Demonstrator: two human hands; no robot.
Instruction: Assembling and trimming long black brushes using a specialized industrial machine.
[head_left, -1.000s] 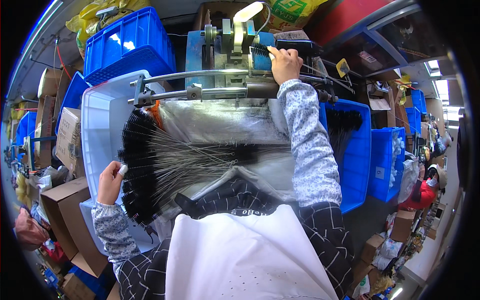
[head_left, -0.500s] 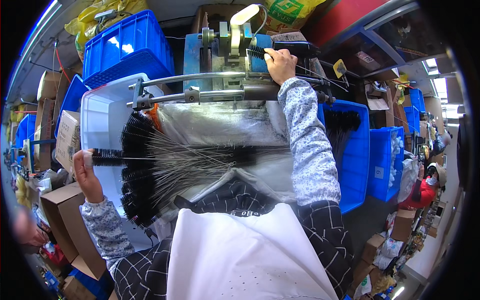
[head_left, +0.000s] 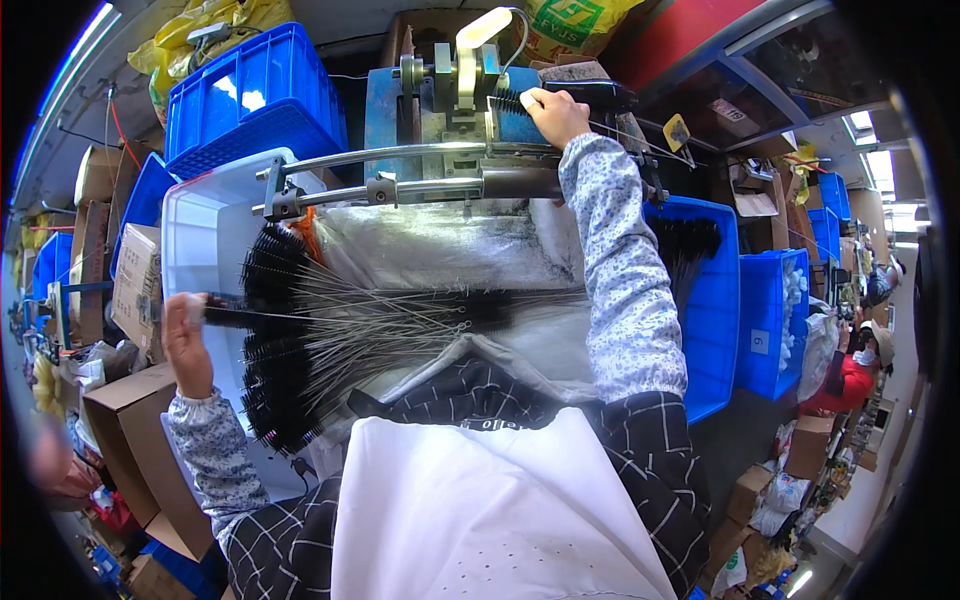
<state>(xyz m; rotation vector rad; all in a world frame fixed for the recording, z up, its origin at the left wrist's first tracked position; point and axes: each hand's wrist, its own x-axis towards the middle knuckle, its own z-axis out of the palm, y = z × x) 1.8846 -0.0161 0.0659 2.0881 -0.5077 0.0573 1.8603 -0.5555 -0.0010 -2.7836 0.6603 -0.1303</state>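
Black bottle brush (head_left: 240, 312) in left hand (head_left: 185, 340), beside brush pile (head_left: 290, 350)

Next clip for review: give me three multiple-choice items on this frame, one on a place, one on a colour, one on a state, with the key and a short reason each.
1. Where is the right hand?
A. up at the machine
B. on a cardboard box
C. in the lap

2. What colour are the bristles of the bottle brushes?
A. white
B. black
C. yellow

3. What is the left hand doing?
A. hanging open and empty
B. resting flat on the apron
C. gripping one brush by its bristle end

Key: 1 A, the arm reaches up to the blue machine; 2 B, the fanned brush heads are black; 3 C, the fingers close around a single black brush pulled out to the left.
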